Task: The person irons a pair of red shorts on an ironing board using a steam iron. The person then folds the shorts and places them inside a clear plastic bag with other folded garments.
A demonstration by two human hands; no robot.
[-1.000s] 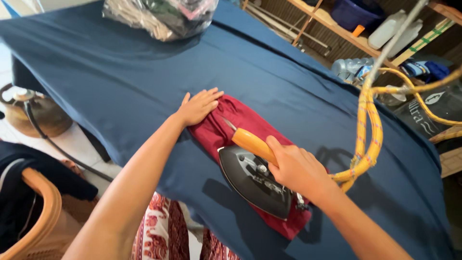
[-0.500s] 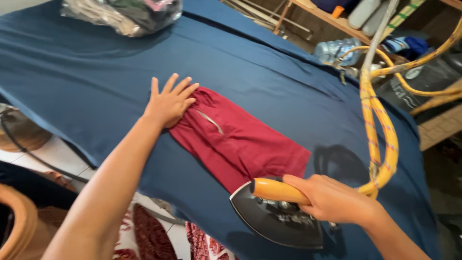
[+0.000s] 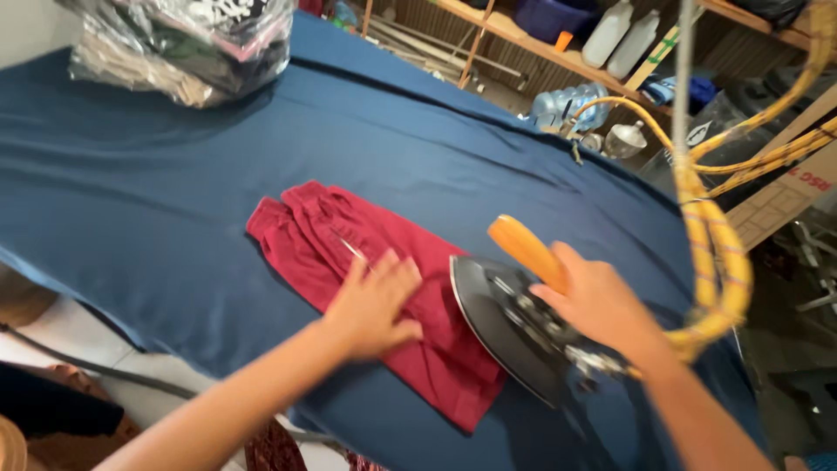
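L hand (image 3: 373,307) slid down red garment (image 3: 366,262); R hand (image 3: 602,305) grips iron (image 3: 514,327).

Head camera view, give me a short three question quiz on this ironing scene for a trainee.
1. True or false: the left hand lies flat on the red garment.
2. Which hand grips the iron by its orange handle? A left, B right, C neither.
3. Fill in: the cloth covering the table is dark ____.

Key: 1 true. 2 B, the right hand. 3 blue.
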